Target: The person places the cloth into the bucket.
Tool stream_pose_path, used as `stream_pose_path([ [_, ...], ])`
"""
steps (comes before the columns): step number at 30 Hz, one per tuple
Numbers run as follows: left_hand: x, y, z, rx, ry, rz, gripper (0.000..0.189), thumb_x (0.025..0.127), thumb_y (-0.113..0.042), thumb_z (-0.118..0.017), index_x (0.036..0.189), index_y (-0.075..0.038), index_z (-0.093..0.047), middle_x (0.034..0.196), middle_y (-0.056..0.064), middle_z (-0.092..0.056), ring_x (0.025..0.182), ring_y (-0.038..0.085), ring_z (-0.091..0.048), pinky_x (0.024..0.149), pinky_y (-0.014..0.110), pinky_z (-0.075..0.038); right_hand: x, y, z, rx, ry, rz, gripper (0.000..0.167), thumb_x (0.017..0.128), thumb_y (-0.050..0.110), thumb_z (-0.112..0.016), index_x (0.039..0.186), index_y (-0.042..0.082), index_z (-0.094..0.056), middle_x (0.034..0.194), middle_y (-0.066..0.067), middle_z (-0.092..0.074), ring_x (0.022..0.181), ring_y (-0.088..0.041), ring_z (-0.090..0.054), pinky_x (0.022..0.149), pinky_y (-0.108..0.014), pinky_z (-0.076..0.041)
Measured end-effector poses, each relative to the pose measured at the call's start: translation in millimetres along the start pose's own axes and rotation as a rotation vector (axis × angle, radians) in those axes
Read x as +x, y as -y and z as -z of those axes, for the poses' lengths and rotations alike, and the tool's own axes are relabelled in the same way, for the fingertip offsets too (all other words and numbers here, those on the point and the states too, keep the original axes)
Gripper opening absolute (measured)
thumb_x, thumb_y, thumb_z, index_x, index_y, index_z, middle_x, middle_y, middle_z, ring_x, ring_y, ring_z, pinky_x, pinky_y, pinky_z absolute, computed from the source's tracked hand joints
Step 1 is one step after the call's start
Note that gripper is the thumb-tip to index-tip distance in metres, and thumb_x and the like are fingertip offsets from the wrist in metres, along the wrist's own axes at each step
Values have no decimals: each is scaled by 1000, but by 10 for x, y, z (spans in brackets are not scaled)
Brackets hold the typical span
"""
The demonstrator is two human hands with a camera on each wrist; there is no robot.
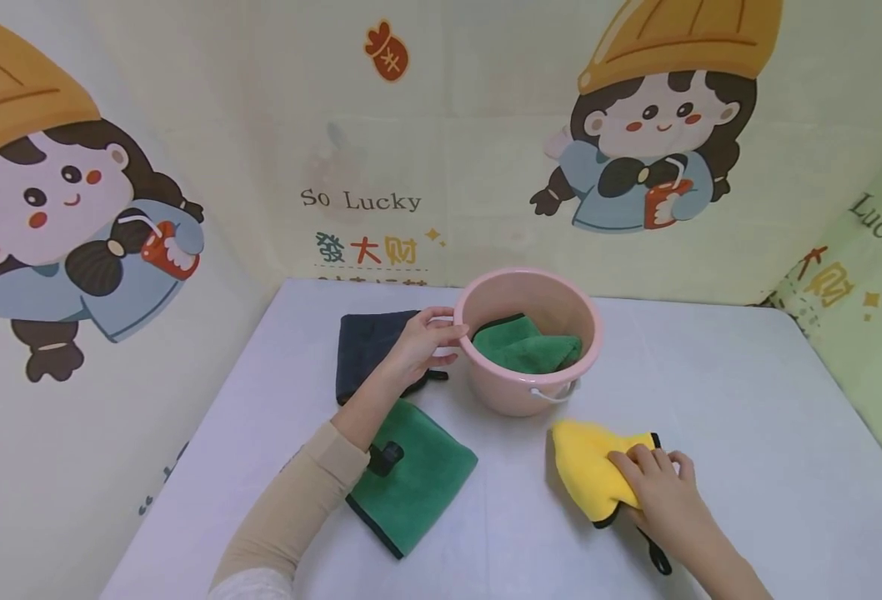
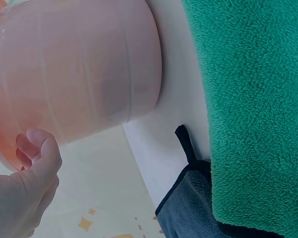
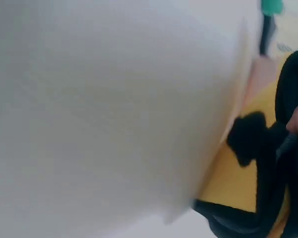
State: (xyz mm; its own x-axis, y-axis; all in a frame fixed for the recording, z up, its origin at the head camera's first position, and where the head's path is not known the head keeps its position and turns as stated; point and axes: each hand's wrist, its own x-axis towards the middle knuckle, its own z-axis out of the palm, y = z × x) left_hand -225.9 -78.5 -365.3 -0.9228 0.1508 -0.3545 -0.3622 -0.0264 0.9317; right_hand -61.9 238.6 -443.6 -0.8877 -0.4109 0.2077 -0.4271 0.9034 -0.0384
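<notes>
At the left rim of a pink bucket (image 1: pixel 508 397), my left hand (image 1: pixel 420 343) pinches the edge between thumb and fingers; the left wrist view shows that hand (image 2: pixel 27 193) beside the bucket wall (image 2: pixel 84 69). A crumpled green towel (image 1: pixel 527 346) lies inside the bucket. My right hand (image 1: pixel 666 504) grips a yellow towel (image 1: pixel 585 462) with black edging, in front of the bucket and to its right. Close up in the right wrist view, the yellow towel (image 3: pixel 233 181) shows a dark underside and a black loop, and most of the hand is out of frame.
Under my left forearm lies a folded green towel (image 1: pixel 429 475) with a black border. Behind it, left of the bucket, is a folded dark blue towel (image 1: pixel 366 346). The white table (image 1: pixel 726 375) meets a printed backdrop (image 1: pixel 486 167) at its back edge.
</notes>
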Motion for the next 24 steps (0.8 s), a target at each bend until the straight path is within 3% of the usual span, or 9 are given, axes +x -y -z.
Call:
stream_pose_path([
  [7, -28, -30, 8, 3, 14, 9, 45, 84, -15, -66, 125, -12, -47, 115, 9, -57, 80, 15, -60, 83, 40, -50, 143, -245, 333, -10, -199, -9, 60, 50, 9, -83, 102, 8, -53, 87, -12, -49, 74, -32, -46, 72, -55, -28],
  [15, 18, 6, 13, -2, -3, -3, 42, 84, -14, -66, 122, -14, -49, 112, 9, -59, 81, 17, -61, 73, 34, -52, 410, -401, 751, -41, -278, -12, 64, 48, 4, -82, 103, 5, -50, 89, -20, -47, 77, -40, -43, 75, -60, -25],
  [24, 7, -4, -1, 2, 0, 2, 41, 84, -14, -66, 122, -14, -49, 113, 7, -59, 81, 15, -61, 80, 39, -51, 790, -428, 1080, -77, -334, 7, 59, 53, 3, -84, 101, 4, -51, 88, -22, -46, 82, -41, -41, 78, -60, -24],
])
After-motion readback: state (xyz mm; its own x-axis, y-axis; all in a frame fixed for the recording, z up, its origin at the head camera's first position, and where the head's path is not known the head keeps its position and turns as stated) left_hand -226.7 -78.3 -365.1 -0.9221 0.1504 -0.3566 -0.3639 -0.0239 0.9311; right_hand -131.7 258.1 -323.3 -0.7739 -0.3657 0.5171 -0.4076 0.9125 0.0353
